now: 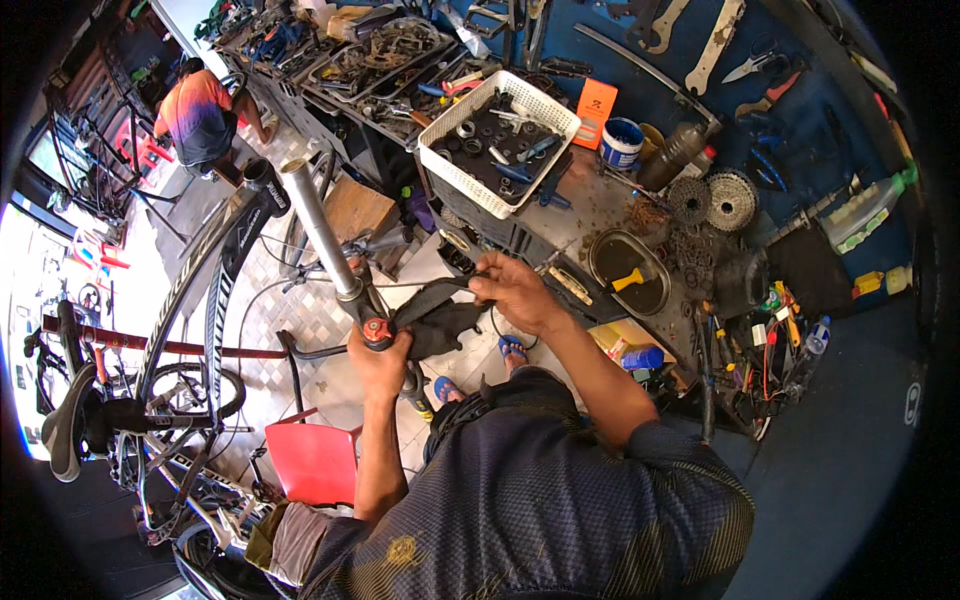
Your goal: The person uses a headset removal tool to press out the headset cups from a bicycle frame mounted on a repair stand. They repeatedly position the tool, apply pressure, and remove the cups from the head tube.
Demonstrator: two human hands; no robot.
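A bicycle suspension fork (322, 232) with a bare silver steerer tube slants up and left in front of me. My left hand (378, 362) is closed around its top part, close to a red adjuster knob (377, 330). A strip of black cloth (436, 322) stretches from the fork toward the right and hangs down in folds. At its right end my right hand (512, 292) pinches the cloth between thumb and fingers. The fork's lower end is mostly hidden behind my left hand and the cloth.
A black bicycle frame (215, 270) stands on the left by a red chair (312, 462). On the workbench to the right are a white basket of small parts (428, 150), cassette sprockets (732, 200) and an oval tray (600, 262). A person (200, 118) crouches at the far left.
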